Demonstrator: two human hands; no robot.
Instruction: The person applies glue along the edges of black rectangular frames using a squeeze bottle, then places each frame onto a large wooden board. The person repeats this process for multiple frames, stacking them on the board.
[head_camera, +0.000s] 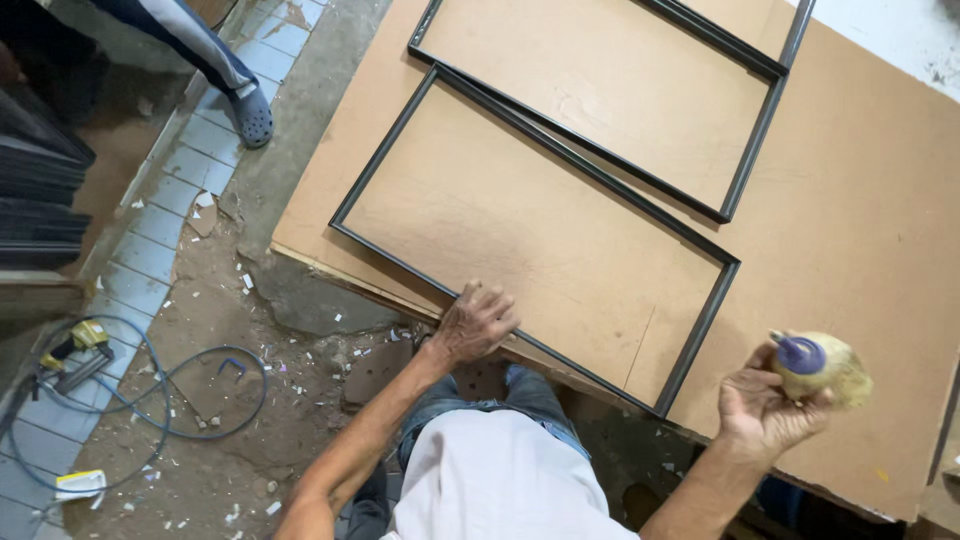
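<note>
A brown board worktop (850, 260) carries two black rectangular frames: the nearer frame (640, 212) lies along its near edge, the farther frame (745, 180) toward its far edge, overlapping it.

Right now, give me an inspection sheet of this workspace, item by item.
Surface: brown board lying flat above a rough concrete floor.
Job's things: near black frame and far black frame lie on the board, corners overlapping.
Clutter: white chips and scraps scattered on the floor.
Hands: left hand presses the near frame's front edge; right hand holds a glue-crusted bottle with a purple cap.
Cables: blue hose looped on the floor beside a yellow tool.
Surroundings: tiled strip; another person's foot in a grey shoe.
</note>
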